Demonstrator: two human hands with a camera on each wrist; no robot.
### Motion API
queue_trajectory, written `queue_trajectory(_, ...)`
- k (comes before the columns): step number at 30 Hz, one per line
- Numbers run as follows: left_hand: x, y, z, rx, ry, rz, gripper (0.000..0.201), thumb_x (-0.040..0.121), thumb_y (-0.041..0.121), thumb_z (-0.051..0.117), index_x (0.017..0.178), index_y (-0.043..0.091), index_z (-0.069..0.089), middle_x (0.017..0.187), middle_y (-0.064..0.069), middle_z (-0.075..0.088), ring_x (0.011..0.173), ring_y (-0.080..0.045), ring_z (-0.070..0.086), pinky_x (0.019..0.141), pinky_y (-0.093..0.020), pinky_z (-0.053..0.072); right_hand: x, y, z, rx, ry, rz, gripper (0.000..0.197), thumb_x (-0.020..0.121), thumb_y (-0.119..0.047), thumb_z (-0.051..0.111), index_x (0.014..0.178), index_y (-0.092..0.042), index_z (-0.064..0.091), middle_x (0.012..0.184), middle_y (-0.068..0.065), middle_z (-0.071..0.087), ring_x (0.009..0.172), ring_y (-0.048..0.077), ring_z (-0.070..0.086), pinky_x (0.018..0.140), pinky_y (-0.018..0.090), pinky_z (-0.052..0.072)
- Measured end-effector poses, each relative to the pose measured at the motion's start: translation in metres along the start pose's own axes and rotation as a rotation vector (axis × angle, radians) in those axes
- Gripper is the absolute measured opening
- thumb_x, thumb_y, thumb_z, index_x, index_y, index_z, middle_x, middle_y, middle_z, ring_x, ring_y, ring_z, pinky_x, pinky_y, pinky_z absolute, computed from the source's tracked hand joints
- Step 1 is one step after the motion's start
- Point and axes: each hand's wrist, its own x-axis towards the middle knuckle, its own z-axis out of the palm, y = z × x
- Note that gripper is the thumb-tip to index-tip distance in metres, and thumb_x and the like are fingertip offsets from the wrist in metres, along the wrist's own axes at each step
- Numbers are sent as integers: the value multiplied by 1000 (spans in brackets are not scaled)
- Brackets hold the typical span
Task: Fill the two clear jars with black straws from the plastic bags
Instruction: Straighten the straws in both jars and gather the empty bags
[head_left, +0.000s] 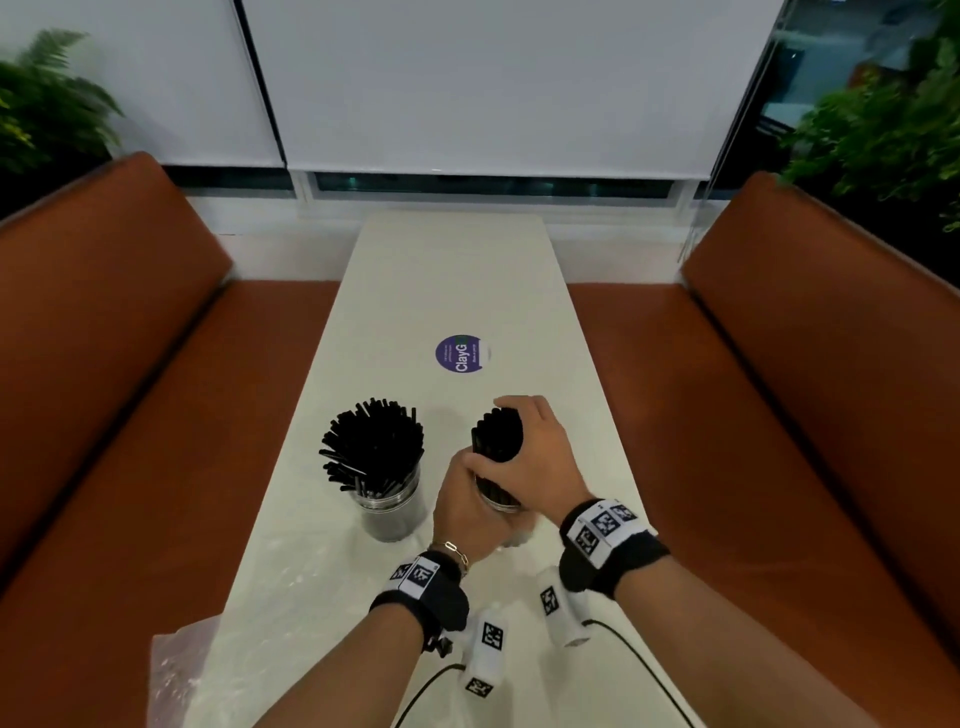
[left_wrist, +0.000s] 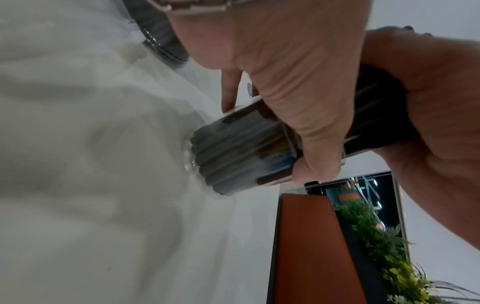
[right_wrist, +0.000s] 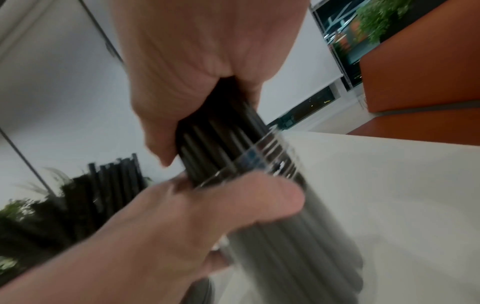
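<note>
- White table (head_left: 457, 280) runs lengthwise between two orange-brown benches (head_left: 104, 364); window blinds at the far end, green plants in both far corners.
- Left-hand clear jar (head_left: 387, 512) stands upright on the table, packed with black straws (head_left: 371, 447) that fan outward above its rim. No hand touches it.
- Second clear jar (left_wrist: 233, 156) stands to the right of the first, near the table's middle line. Left hand (head_left: 465, 512) grips it: fingers and thumb curled round the glass at and just below the rim.
- Right hand (head_left: 537, 457) wraps a tight bundle of black straws (head_left: 497, 434), fingers curled over the far side, thumb on the near side. The bundle's lower ends sit inside the second jar; upper ends stick up past the hand.
- In the right wrist view the bundle passes through the jar mouth and its straws show through the glass down to the base; picture is blurred.
- Round purple sticker (head_left: 461, 353) lies on the table beyond both jars.
- Crumpled clear plastic bag (head_left: 176, 670) lies at the near left table edge, well apart from the jars.
- Both wrists carry black bands with printed marker tags and cabled white units.
</note>
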Motion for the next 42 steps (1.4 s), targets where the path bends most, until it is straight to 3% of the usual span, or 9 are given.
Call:
queue_trajectory(7,3,1,-4,-22,99,-93,84,53,37,95,121,40,45,100,0,75,67,-17,78,52,-40,66,32,8,-14,40,-210,-69,86,59,-49,100,134,-31,61,128,-10,65,116,8,62,102,23,49)
queue_trajectory(11,4,-2,-1,33,138,-77,98,46,50,96,129,46,45,125,14,62,106,-12,71,71,-38,69,37,14,-21,59,-278,-55,94,53,-44,104,136,-36,61,127,-13,65,115,5,60,98,17,46)
queue_trajectory(16,1,-5,0,-27,130,-69,104,43,50,100,130,53,44,132,14,59,117,-13,68,81,-43,67,37,9,-26,37,-326,-64,107,48,-48,105,142,-38,55,132,-12,60,120,7,57,105,26,48)
queue_trajectory(21,-32,-7,-17,8,73,-130,139,43,56,99,160,32,27,155,15,34,142,-6,39,118,-34,41,32,-7,-41,-78,-285,-111,129,44,-62,101,155,-41,39,158,-12,42,145,13,39,119,34,37)
queue_trajectory(25,-77,-23,-50,42,46,-133,117,52,41,99,152,31,39,149,14,42,135,-9,45,108,-26,40,14,-41,-44,-89,-218,-239,131,48,-66,97,159,-35,36,166,-12,34,152,9,29,122,27,26)
queue_trajectory(29,-87,-31,-104,42,270,-173,80,56,21,104,119,27,56,121,6,58,109,-11,60,84,-24,52,-5,-79,-13,-113,-353,-357,125,58,-62,95,162,-37,29,172,-12,25,157,10,21,125,30,23)
queue_trajectory(32,-70,-37,-135,-1,371,-183,90,52,25,106,124,26,51,121,1,57,110,-19,60,80,-23,50,0,-97,20,-173,-424,-369,129,61,-53,97,165,-35,22,175,-6,15,161,14,10,129,34,20)
queue_trajectory(37,-28,-47,-155,53,186,-128,138,44,37,106,157,31,28,152,19,39,135,-6,44,115,-32,42,29,-108,61,-342,-475,-304,150,51,-62,97,167,-32,7,177,10,1,164,29,-10,134,48,3)
queue_trajectory(42,5,-50,-160,43,5,-89,117,51,17,103,149,27,40,131,16,66,121,-14,66,95,-30,56,30,-111,86,-327,-446,-238,127,60,-81,81,164,-41,19,176,8,12,164,31,2,133,53,8)
